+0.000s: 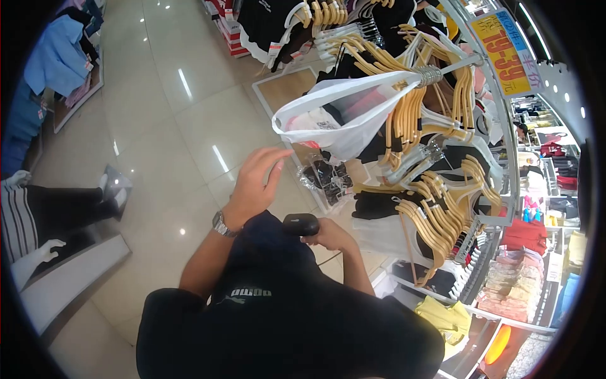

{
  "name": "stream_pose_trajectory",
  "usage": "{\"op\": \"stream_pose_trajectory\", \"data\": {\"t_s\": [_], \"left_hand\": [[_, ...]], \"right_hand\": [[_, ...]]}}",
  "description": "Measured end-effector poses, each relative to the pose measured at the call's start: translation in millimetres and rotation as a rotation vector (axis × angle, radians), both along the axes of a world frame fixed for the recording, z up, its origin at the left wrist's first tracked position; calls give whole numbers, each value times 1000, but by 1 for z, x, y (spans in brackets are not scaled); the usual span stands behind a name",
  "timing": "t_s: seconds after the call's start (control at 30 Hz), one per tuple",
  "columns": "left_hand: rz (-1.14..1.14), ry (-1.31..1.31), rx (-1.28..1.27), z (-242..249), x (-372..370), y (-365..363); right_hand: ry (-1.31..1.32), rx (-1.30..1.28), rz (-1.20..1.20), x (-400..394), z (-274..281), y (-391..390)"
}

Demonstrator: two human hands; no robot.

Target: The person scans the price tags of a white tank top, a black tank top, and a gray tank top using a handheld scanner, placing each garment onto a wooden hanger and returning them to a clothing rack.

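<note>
My left hand (255, 186), with a metal watch on its wrist, is raised in front of me. Its fingers are stretched out, fingertips just below the edge of a white plastic bag (360, 142). The bag hangs from the end of a clothes rack with its mouth open, and packed items with a printed label (317, 118) show inside. Lower down, my right hand (331, 235) is closed around a black handheld device (301, 224) with a rounded head. A thin dark cord runs below that hand.
Wooden hangers (429, 221) with clothes crowd the rack on the right, under a price sign (507, 54). Packaged dark items (328, 180) sit below the bag. A mannequin (57, 215) lies to the left in view, beside a white platform (82, 278). Tiled floor (183, 145) stretches between.
</note>
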State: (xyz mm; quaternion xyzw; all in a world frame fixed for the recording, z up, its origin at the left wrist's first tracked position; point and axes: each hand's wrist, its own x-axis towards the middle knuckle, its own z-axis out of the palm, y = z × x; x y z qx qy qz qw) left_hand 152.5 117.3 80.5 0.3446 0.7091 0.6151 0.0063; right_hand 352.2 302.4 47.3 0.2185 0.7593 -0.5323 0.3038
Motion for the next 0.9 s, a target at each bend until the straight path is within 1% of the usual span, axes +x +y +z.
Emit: {"op": "stream_pose_trajectory", "data": {"t_s": [0.03,0.1,0.13,0.17,0.27,0.3,0.37,0.4,0.43,0.47,0.5,0.53,0.57,0.6,0.63,0.67,0.77,0.87,0.9], "left_hand": [[-15,-7,1,4,-8,4],[-66,-10,5,13,-27,18],[-98,-8,3,18,-37,27],[-181,17,-1,21,-49,38],[-388,83,-97,26,-76,80],[-456,115,-180,24,-84,97],[-600,178,-351,9,-95,126],[-621,297,-401,-1,-99,139],[-644,417,-444,-12,-103,152],[-671,536,-480,-23,-106,162],[-712,636,-597,-32,-109,168],[-701,724,-680,-42,-111,173],[-688,814,-756,-53,-111,175],[-670,903,-826,-65,-109,176],[-652,908,-801,-80,-110,177],[-652,914,-804,-81,-109,180],[-635,929,-789,-78,-108,188],[-684,890,-794,-75,-109,196],[-704,901,-794,-77,-111,197]], "right_hand": [[-47,40,75,-14,0,1],[-95,45,130,-38,-17,6],[-114,45,153,-47,-29,8],[-69,-5,114,-51,-53,13],[-40,28,99,-88,-60,19],[-59,72,84,-100,-59,21],[-48,74,47,-119,-69,27],[-45,76,26,-129,-74,31],[-70,63,25,-140,-68,36],[71,144,-4,-140,-91,37],[203,232,-36,-138,-126,37],[328,329,-69,-142,-135,34],[277,247,-43,-145,-144,40],[303,256,-92,-147,-161,41],[329,271,-137,-148,-188,41],[354,290,-176,-147,-204,41],[375,341,-297,-143,-208,43],[342,356,-348,-136,-217,45],[289,356,-354,-134,-212,44]]}}
